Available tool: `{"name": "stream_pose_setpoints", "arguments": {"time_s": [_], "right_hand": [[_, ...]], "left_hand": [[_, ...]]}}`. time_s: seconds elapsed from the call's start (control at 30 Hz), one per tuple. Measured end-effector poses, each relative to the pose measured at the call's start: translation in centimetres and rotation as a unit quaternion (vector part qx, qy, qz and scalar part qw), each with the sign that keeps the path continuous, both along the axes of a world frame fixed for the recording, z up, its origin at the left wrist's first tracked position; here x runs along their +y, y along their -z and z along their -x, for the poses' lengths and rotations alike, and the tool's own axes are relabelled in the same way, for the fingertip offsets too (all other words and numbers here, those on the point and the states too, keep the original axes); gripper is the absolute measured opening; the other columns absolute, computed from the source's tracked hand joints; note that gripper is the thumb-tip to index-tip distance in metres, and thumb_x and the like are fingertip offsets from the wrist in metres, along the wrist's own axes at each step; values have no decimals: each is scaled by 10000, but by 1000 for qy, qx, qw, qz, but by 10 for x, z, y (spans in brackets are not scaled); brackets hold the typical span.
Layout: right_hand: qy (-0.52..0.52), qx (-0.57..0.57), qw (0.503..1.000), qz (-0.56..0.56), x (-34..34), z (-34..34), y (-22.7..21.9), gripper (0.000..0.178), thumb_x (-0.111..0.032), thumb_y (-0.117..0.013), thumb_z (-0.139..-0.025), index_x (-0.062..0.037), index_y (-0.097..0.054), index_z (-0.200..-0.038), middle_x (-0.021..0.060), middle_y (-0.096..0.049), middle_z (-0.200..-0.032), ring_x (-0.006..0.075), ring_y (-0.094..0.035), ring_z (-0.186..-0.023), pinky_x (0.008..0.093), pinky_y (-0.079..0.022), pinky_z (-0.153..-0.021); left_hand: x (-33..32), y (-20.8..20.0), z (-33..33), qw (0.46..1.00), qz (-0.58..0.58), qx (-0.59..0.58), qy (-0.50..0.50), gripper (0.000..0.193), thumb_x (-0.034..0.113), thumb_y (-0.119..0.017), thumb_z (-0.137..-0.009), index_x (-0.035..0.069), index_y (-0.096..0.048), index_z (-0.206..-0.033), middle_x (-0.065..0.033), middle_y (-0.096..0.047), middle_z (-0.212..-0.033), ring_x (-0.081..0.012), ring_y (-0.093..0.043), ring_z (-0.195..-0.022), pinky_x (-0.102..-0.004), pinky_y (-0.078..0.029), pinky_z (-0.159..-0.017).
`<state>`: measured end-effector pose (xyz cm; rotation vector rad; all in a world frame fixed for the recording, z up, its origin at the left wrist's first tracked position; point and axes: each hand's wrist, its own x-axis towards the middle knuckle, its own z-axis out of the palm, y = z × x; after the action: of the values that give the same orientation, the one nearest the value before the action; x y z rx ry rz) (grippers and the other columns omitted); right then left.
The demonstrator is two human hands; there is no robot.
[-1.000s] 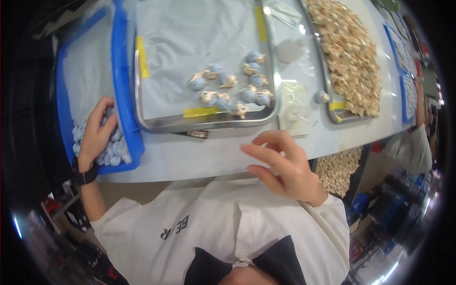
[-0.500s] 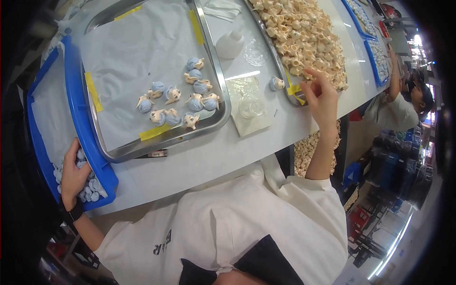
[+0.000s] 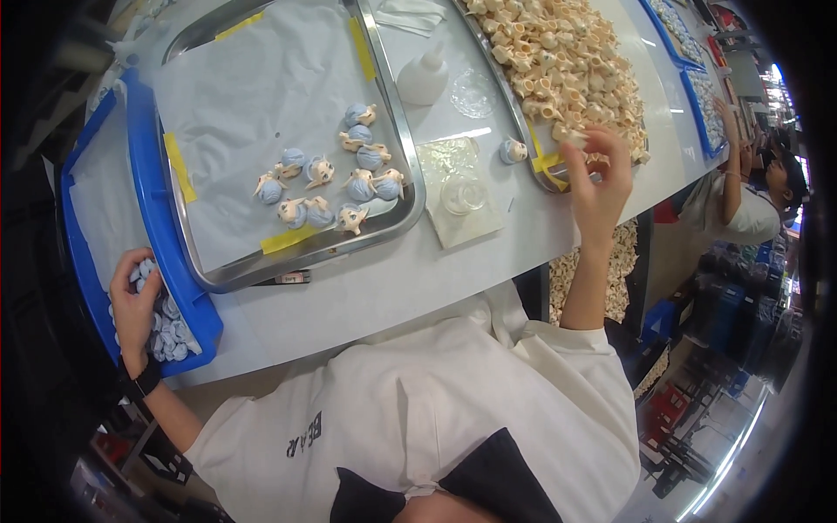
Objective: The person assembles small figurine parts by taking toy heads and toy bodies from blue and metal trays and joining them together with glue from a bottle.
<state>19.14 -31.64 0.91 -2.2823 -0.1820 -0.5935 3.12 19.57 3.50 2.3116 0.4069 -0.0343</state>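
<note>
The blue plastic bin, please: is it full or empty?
Partly filled: the bin holds pale-blue rounded pieces at its near end; white lining shows beyond.

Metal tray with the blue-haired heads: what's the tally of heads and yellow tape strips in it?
Heads: 11
Tape strips: 4
Total: 15
</note>
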Motion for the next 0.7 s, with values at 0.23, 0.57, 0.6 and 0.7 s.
{"name": "stream_pose_setpoints", "arguments": {"time_s": [0.23, 0.57, 0.6, 0.7], "right_hand": [[-31, 53, 967, -249, 0, 21, 0, 299, 13, -583, -808, -16, -533, -1101, 54, -535, -1025, 79, -520, -841, 205, -437, -714], [-58, 68, 939, -332, 1, 31, -2, 214, 10, -516, -854, 38, -477, -1063, 136, -516, -1085, 192, -593, -906, 303, -495, -812], [-76, 82, 939, -325, -2, 32, 0, 213, 7, -517, -856, 32, -477, -1063, 127, -527, -1062, 183, -589, -901, 292, -493, -803], [-79, 85, 953, -280, -1, 34, 1, 220, 8, -522, -852, 21, -488, -1069, 112, -553, -1011, 170, -583, -875, 271, -487, -762]], "left_hand": [[-2, -2, -6, 999, 24, -8, -45, 141, 68, -576, -837, 6, -558, -962, 7, -523, -853, -26, -431, -702, -155, -340, -613], [17, -10, 2, 984, 90, -53, -147, 214, 204, -567, -868, 66, -563, -1031, 27, -505, -741, 12, -354, -469, -140, -250, -389], [20, -15, 3, 969, 116, -119, -181, 235, 208, -553, -879, 51, -554, -1053, 8, -516, -778, 8, -357, -480, -143, -251, -387], [26, -27, 7, 939, 171, -203, -221, 293, 212, -518, -902, 14, -517, -1119, -53, -537, -902, -20, -368, -504, -149, -267, -383]]}}
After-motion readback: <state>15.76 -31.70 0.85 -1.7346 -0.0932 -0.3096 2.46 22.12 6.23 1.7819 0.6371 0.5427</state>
